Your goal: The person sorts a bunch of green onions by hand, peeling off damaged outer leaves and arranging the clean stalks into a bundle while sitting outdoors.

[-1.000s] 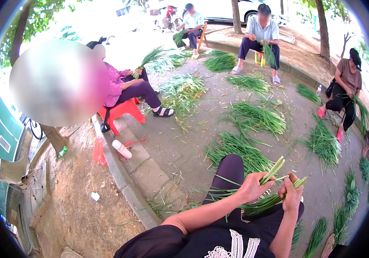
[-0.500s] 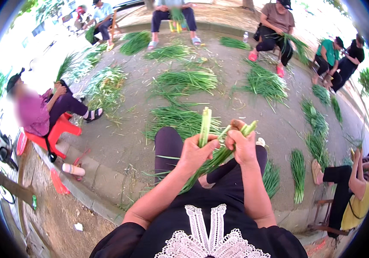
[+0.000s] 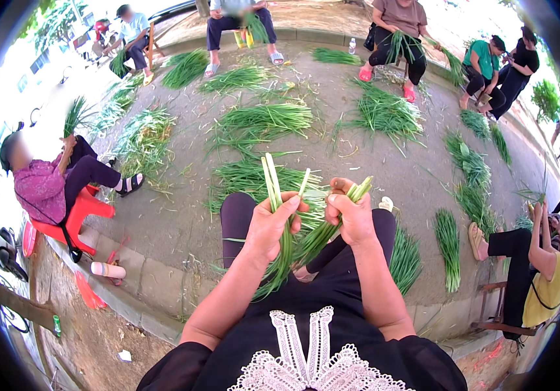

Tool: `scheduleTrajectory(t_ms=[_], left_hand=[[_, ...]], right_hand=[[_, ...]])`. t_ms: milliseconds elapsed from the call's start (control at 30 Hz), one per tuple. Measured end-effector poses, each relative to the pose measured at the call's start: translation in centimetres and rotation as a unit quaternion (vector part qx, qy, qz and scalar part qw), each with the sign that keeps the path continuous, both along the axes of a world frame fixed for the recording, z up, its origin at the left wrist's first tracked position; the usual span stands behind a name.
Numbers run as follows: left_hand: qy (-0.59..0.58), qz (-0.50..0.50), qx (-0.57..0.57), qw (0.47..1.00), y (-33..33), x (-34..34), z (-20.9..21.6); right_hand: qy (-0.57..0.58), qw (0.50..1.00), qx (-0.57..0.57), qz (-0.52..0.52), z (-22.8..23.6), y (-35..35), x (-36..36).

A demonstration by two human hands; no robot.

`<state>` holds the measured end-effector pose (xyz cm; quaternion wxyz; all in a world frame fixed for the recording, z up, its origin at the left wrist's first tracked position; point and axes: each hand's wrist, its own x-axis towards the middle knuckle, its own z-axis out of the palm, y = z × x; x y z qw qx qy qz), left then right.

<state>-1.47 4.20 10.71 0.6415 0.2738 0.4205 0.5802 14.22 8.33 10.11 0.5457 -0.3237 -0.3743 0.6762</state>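
Note:
My left hand point(image 3: 275, 225) is closed round a few long green chives point(image 3: 271, 179), their pale cut-looking ends standing up above the fingers. One more pale stalk sticks up beside its fingertips. Close by on the right, my right hand point(image 3: 352, 216) grips a thicker bunch of chives point(image 3: 362, 188), pale ends pointing up and right. Its thumb and forefinger are pinched together, and what lies between them is too small to make out. The green leaves of both bunches hang down over my lap. Just beyond my knees lies a heap of chives point(image 3: 241, 182) on the ground.
More heaps lie on the pavement point(image 3: 182, 228), among them one pile point(image 3: 387, 111) far right and a neat bundle point(image 3: 448, 251) nearer. People sit around, one on a red stool point(image 3: 84, 218) at left. A pink-white flask point(image 3: 108, 270) lies by the kerb.
My hands have drawn a little apart. The left one's stalks have fanned out, with a single stalk now separate from the rest. The whole view has shifted slightly.

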Motion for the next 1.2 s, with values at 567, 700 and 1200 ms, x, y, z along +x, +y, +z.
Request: scheduleTrajectory(t_ms=[567,700,1200], left_hand=[[-0.053,0.03,0.029,0.998,1.1,-4.8,0.0],[-0.041,0.002,0.013,0.999,1.3,-3.8,0.0],[0.087,-0.051,0.034,0.994,1.9,-1.3,-1.1]], right_hand=[[0.103,0.937,-0.131,-0.306,-5.9,8.2,8.6],[-0.056,0.973,-0.126,-0.186,-4.8,5.3,4.5],[0.005,0.996,-0.08,-0.039,-0.7,2.1,0.5]])
